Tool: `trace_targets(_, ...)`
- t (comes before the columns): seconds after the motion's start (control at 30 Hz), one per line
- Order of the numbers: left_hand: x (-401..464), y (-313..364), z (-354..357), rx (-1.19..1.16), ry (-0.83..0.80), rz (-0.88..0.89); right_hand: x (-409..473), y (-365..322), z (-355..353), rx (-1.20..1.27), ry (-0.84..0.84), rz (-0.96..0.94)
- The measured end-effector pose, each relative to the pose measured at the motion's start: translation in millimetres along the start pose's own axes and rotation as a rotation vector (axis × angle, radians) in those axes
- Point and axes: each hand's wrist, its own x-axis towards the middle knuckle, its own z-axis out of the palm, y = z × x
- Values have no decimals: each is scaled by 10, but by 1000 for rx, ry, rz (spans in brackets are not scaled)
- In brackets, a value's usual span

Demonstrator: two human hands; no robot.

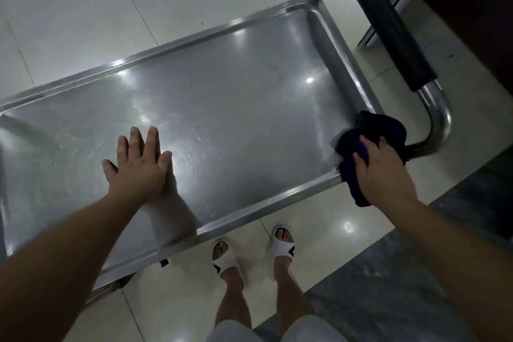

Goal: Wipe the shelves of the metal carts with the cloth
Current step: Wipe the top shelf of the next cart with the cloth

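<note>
Head view: the right hand [384, 172] clutches the dark cloth [369, 144] at the shelf's [236, 97] right corner, while the left hand [138, 164] lies flat, released. Risk — the cart rolling under pressure, or the cloth snagging the handle [388, 22].

I see the cart's top shelf [236, 97] bare between my hands, open for a sweep. A raised rim [266, 204] bounds it; the padded handle [385, 22] and its steel tube [435, 114] block the right end.
</note>
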Motion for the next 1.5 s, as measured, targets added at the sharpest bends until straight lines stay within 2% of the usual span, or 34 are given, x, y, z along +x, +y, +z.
trace_targets(0.2,-171,163,-265,-41,25,25,44,-46,-231,85,47,-99)
trace_targets(0.43,-1179,474,-162,-245,5,102,-301,-190,-447,246,-240,-123)
trace_targets(0.53,-1680,442,-25,-315,4,136,-660,-364,-428,522,-368,-36)
trace_targets(0.63,-2116,354,85,-386,22,120,-1095,-532,-370,877,-502,185)
trace_targets(0.7,-2359,267,145,-413,37,116,-1409,-610,-305,1028,-556,325)
trace_targets(0.87,-2816,-99,251,-407,38,121,-2132,-768,-92,1269,-615,506)
trace_targets(1.03,-3152,-587,280,-458,40,115,-2719,-1016,93,1450,-609,540)
trace_targets(1.23,-3582,-1452,456,-545,5,77,-3479,-1475,453,1540,-581,558)
trace_targets(1.5,-3980,-2233,875,-604,-35,-72,-4113,-1959,973,1510,-732,581)
